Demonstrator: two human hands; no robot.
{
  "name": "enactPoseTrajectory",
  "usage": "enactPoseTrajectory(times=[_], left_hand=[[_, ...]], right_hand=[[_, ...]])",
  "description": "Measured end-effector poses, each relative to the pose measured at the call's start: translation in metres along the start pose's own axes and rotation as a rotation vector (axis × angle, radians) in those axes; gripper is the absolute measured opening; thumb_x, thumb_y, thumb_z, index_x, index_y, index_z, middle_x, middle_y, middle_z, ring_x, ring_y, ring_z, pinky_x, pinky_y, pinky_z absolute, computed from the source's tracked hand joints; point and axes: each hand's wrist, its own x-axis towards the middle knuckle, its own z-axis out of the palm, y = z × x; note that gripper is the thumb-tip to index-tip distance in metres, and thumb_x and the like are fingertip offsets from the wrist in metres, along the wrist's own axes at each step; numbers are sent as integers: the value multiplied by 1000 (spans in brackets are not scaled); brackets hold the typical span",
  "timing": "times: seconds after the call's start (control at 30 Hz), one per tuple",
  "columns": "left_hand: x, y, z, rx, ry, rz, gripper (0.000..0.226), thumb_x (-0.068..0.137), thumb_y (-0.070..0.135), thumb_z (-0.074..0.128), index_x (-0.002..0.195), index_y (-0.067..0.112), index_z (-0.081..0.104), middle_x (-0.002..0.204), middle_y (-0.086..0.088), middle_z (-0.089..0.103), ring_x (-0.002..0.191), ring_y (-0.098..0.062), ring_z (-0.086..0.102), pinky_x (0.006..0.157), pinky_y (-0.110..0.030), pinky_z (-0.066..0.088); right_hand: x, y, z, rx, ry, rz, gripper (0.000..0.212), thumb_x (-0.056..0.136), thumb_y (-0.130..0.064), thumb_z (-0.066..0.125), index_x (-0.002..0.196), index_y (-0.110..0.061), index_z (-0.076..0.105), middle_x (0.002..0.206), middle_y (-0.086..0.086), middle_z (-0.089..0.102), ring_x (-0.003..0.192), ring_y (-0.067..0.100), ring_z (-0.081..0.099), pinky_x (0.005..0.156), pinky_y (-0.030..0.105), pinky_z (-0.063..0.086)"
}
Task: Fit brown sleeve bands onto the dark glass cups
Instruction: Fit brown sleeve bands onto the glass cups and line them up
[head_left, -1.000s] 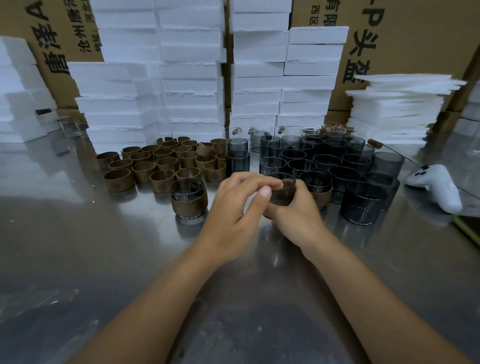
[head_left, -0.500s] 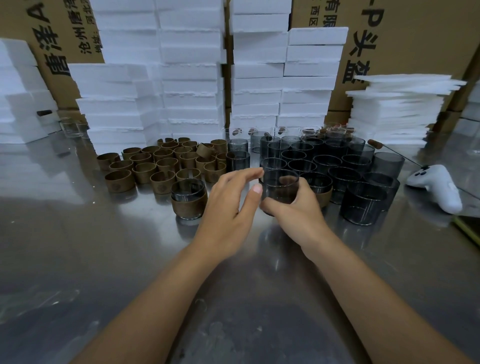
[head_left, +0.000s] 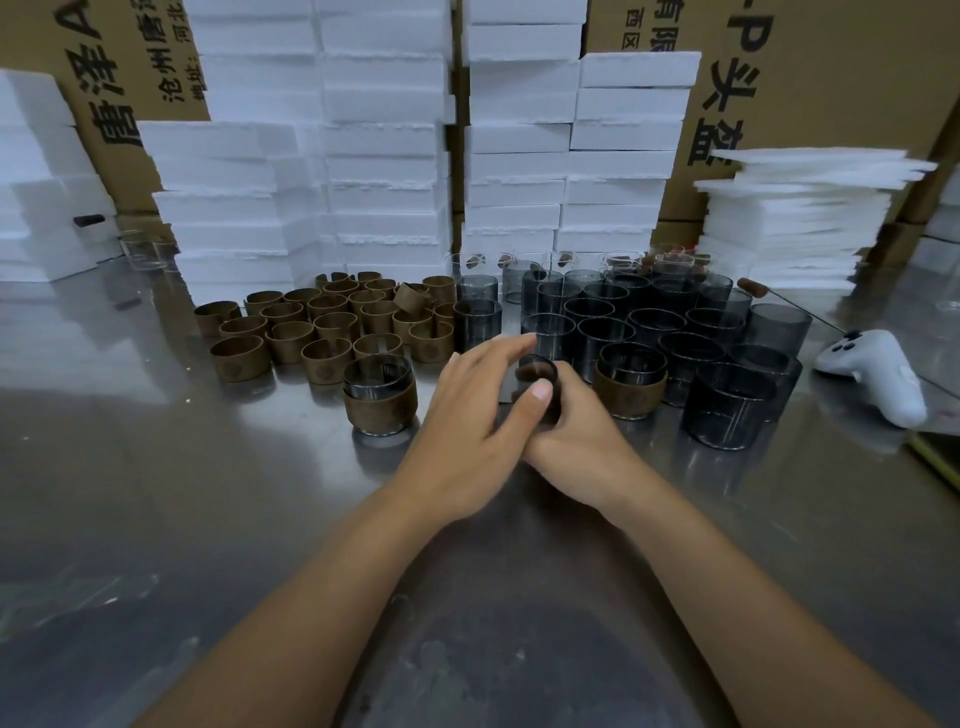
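Head view, worktop inventory.

1. Held dark glass cup (head_left: 535, 370): raised just above the steel table (head_left: 156, 493), at centre, between both hands, mouth tipped toward the camera. Whether it carries a band cannot be told.
2. Left hand (head_left: 467, 421): thumb laid across the cup's near wall, fingers reaching over its far rim; slightly blurred.
3. Right hand (head_left: 587, 441): curled round the cup from below and the right, touching the left hand at the heel of the palm.
4. Brown sleeve bands (head_left: 332, 322): loose cluster standing on the table, left of and beyond the hands.
5. Banded cups: one (head_left: 379, 410) just left of the left hand, one (head_left: 629, 392) just right of the right hand, both upright.
6. Bare dark cups (head_left: 675, 322): packed rows behind and right of the hands.
7. White game controller (head_left: 878, 374): far right, near the cups.
8. White foam blocks (head_left: 384, 156): stacked behind, against printed cardboard boxes (head_left: 831, 78).
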Motion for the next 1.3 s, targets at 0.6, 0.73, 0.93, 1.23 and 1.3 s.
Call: enactPoseTrajectory(times=[0.6, 0.73, 0.93, 1.23, 1.3], left_hand=[[-3, 11, 1, -61, 65, 145, 42, 89, 43, 43, 125, 26, 57, 123, 14, 58, 125, -5, 45, 106, -31, 36], [0, 3, 1, -118, 40, -37, 60, 83, 54, 59, 136, 31, 41, 129, 22, 47, 123, 13, 39, 100, -7, 31], [7, -4, 3, -426, -17, -296, 53, 75, 37, 78, 120, 30, 51, 115, 14, 61, 111, 1, 57, 103, -27, 42], [9, -3, -1, -475, 180, -245, 39, 77, 18, 77, 108, 30, 58, 104, 10, 65, 90, 11, 60, 72, -5, 45], [10, -4, -2, -462, 229, -264, 45, 76, 22, 77, 116, 25, 58, 109, 10, 64, 96, 9, 60, 78, -8, 47]], right_hand=[[1, -3, -6, -69, 113, 65, 42, 80, -10, 68, 116, -21, 49, 104, -8, 60, 90, 1, 59, 74, 18, 49], [0, -6, -6, -37, 141, 99, 38, 78, -7, 68, 106, -25, 51, 98, -3, 65, 91, 12, 63, 82, 31, 53], [-3, -7, -2, -32, 97, 45, 50, 70, -7, 76, 114, -19, 55, 105, -3, 67, 97, 8, 64, 86, 26, 54], [1, -5, -3, -6, 35, 141, 77, 73, -1, 75, 139, -19, 38, 125, -1, 58, 109, 11, 61, 92, 32, 52], [1, -7, -5, 9, 77, 187, 59, 81, 2, 64, 135, -15, 45, 118, 3, 62, 94, 6, 63, 73, 20, 51]])
